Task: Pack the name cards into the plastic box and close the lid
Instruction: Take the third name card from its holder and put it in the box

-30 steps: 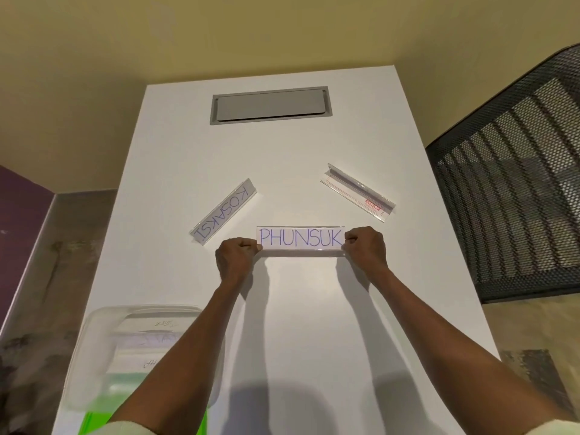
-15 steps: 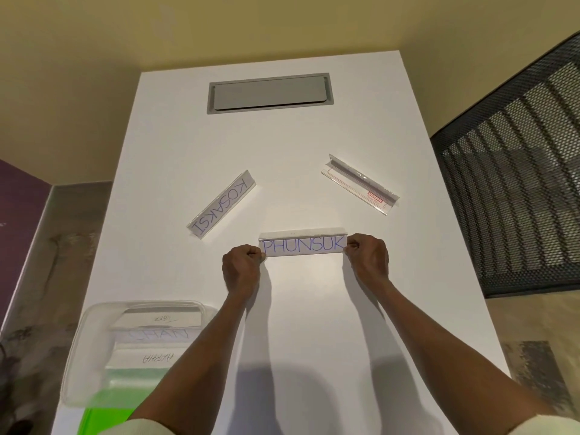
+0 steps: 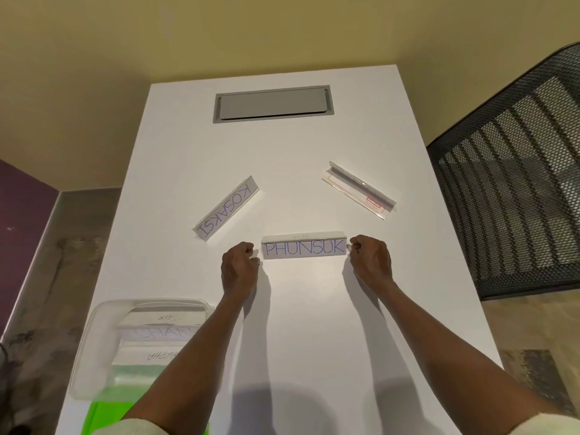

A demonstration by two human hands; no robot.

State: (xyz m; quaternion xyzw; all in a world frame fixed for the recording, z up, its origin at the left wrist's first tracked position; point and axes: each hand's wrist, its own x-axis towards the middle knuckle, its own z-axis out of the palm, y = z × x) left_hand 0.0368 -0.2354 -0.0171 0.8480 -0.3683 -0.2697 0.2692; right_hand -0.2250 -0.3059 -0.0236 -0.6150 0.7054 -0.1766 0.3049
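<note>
The PHUNSUK name card stands on the white table, its lettering facing me. My left hand is curled at its left end and my right hand pinches its right end. A KOSAKSI name card lies at an angle to the upper left. A clear card holder with a red label lies to the upper right. The open clear plastic box sits at the table's near left corner with several name cards inside, partly hidden by my left forearm.
A green lid shows at the near left edge, below the box. A grey cable hatch is set into the far end of the table. A black mesh chair back stands close to the right edge.
The PHUNSUK card has shifted slightly toward me and tipped so its top ridge shows. Both hands have stayed at its ends. The other cards have not moved.
</note>
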